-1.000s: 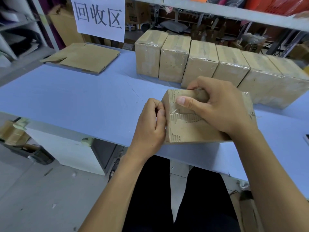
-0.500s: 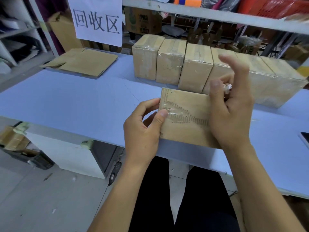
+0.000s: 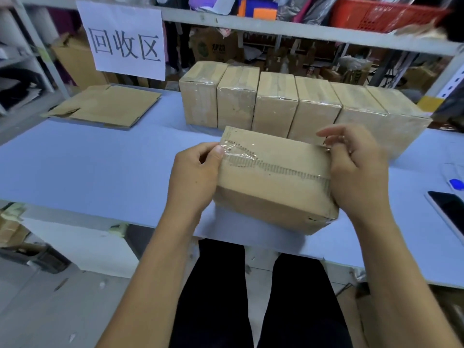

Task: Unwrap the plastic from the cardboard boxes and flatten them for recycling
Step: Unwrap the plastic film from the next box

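Both hands held one cardboard box (image 3: 273,182) tilted over the near edge of the blue table (image 3: 88,169). Left hand (image 3: 194,175) curled round its nine-o'clock end, thumb pressed on a loose strip of clear plastic (image 3: 241,154) along the torn top. Right hand (image 3: 356,172) cupped the three-o'clock end, fingertips pinching the plastic at that corner. At twelve o'clock stood a row of six wrapped boxes (image 3: 296,106), touching side by side. Flattened cardboard (image 3: 108,106) lay at ten o'clock under a paper sign (image 3: 125,41). A phone (image 3: 449,212) lay at three o'clock.
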